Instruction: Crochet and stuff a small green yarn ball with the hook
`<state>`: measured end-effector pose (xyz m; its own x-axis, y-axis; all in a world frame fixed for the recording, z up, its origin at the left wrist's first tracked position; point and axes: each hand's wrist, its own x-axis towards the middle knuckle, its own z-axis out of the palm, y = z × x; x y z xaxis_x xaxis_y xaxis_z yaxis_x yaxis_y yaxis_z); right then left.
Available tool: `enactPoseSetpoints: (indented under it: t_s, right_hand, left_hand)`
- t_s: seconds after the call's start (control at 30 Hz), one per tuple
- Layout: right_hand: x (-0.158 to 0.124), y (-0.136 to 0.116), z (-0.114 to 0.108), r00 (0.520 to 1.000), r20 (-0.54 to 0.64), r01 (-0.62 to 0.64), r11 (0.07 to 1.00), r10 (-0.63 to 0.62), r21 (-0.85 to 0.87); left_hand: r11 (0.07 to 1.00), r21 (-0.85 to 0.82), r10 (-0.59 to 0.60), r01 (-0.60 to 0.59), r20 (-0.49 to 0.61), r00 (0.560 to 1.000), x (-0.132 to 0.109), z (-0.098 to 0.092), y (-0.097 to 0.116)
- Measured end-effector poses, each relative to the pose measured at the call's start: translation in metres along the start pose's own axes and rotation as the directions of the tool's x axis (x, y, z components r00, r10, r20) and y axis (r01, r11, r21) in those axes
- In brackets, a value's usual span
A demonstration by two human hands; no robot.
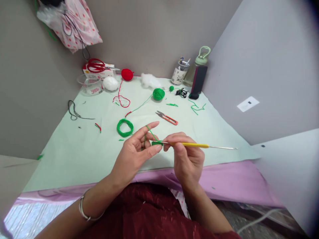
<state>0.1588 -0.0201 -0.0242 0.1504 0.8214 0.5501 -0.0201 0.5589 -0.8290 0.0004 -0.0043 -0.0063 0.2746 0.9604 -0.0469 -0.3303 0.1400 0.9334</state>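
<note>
Between thumb and fingers, my left hand pinches a small green crochet piece. Green yarn runs from the piece up over its raised index finger. My right hand grips the yellow handle of a double-ended crochet hook. One metal end of the hook reaches the green piece; the other points out to the right. Just beyond my left hand lies a coil of green yarn. A strand with a red section leads from near the coil to a green yarn ball. Orange-handled thread snips rest beyond my hands.
At the back left are red-handled scissors on a box, a clear plastic tub, a white ball and a red yarn ball. A pen cup, green bottle and dark phone-like slab stand back right.
</note>
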Motion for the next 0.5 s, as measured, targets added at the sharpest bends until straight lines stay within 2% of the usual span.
enactPoseSetpoints:
  t_s: [0.13, 0.27, 0.37, 0.43, 0.5]
  right_hand:
    - [0.006, -0.002, -0.005, 0.998, -0.014, -0.063, 0.995, 0.064, 0.072]
    - [0.016, -0.002, -0.011, 0.974, -0.012, -0.217, 0.95, 0.225, 0.225]
    - [0.017, 0.0, -0.011, 0.951, 0.015, -0.301, 0.913, 0.309, 0.277]
    - [0.012, 0.002, -0.01, 0.961, 0.013, -0.272, 0.932, 0.277, 0.238]
    - [0.007, 0.003, -0.008, 0.982, 0.02, -0.186, 0.972, 0.186, 0.14]
  left_hand:
    - [0.986, -0.114, -0.117, 0.121, 0.042, 0.992, 0.003, -0.001, 0.007]
    - [0.933, -0.261, -0.194, 0.247, 0.215, 0.957, 0.004, -0.004, 0.011]
    - [0.945, -0.245, -0.172, 0.218, 0.195, 0.965, 0.003, -0.003, 0.008]
    - [0.974, -0.166, -0.131, 0.154, 0.137, 0.982, 0.001, -0.001, 0.004]
    - [0.994, -0.056, -0.088, 0.095, 0.106, 0.99, -0.002, 0.001, 0.002]
